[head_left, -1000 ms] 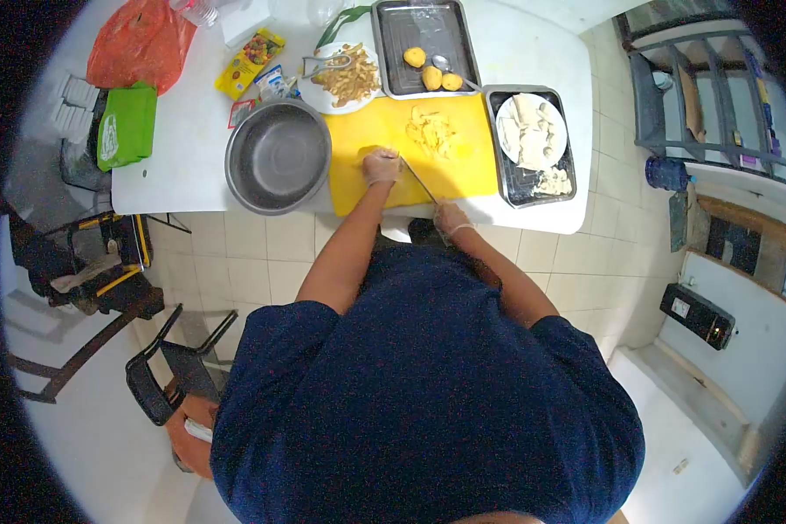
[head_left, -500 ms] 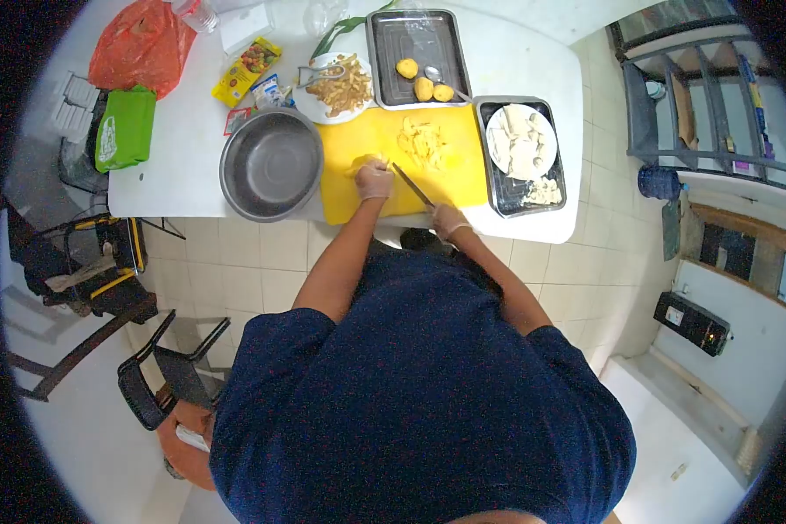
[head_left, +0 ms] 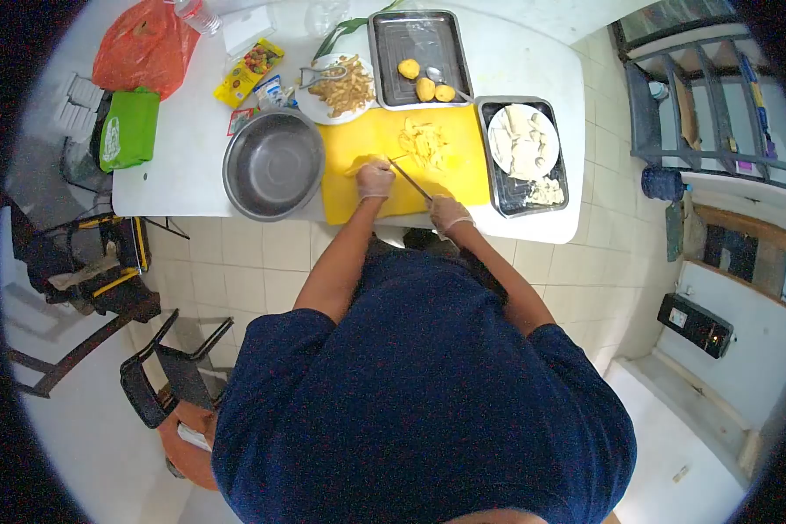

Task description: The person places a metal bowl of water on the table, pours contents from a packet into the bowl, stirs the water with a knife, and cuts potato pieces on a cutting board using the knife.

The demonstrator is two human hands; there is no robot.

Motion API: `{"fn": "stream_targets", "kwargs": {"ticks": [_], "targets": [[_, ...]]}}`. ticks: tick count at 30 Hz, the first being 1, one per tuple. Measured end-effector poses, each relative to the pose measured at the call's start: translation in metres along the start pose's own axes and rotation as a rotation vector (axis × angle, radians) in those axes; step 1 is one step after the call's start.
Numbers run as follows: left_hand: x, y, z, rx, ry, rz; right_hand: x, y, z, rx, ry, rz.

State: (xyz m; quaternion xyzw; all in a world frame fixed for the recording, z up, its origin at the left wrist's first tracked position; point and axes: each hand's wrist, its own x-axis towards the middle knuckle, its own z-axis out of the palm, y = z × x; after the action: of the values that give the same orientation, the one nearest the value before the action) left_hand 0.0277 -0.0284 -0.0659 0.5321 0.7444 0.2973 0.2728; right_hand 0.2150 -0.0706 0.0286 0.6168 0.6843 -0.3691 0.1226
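Observation:
My left hand [head_left: 375, 180], in a clear plastic glove, is closed over a yellow potato piece [head_left: 355, 165] on the yellow cutting board [head_left: 341, 197]. The fingers hide most of that piece. My right hand [head_left: 449, 215], gloved too, grips the handle of a knife [head_left: 412, 181]. Its blade slants up and left, the tip beside my left fingers. Cut potato strips [head_left: 424, 144] lie in a pile on the board, just beyond the blade.
Left of the board stands a grey basin [head_left: 273, 166]. Behind are a plate of brown strips [head_left: 341, 90] with tongs and a tray [head_left: 420, 22] holding potatoes and a spoon. On the right, a second tray [head_left: 504, 203] carries a white plate [head_left: 548, 131] of pale pieces.
The knife has shifted slightly up and left, and its tip now sits closer to my left fingers. My left hand stays on the potato piece.

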Motion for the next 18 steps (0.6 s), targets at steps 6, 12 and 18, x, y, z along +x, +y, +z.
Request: {"fn": "stream_targets", "kwargs": {"ticks": [6,12,18], "targets": [[0.004,0.0,0.001,0.201,-0.136,-0.064,0.012,0.007,0.0,0.026,0.0,0.113],[0.011,-0.028,0.014,0.089,-0.08,-0.043,-0.004,0.008,-0.02,0.157,0.056,0.203],[0.018,-0.011,-0.019,0.04,-0.13,-0.089,-0.007,0.019,-0.008,0.41,0.087,0.268]]}}
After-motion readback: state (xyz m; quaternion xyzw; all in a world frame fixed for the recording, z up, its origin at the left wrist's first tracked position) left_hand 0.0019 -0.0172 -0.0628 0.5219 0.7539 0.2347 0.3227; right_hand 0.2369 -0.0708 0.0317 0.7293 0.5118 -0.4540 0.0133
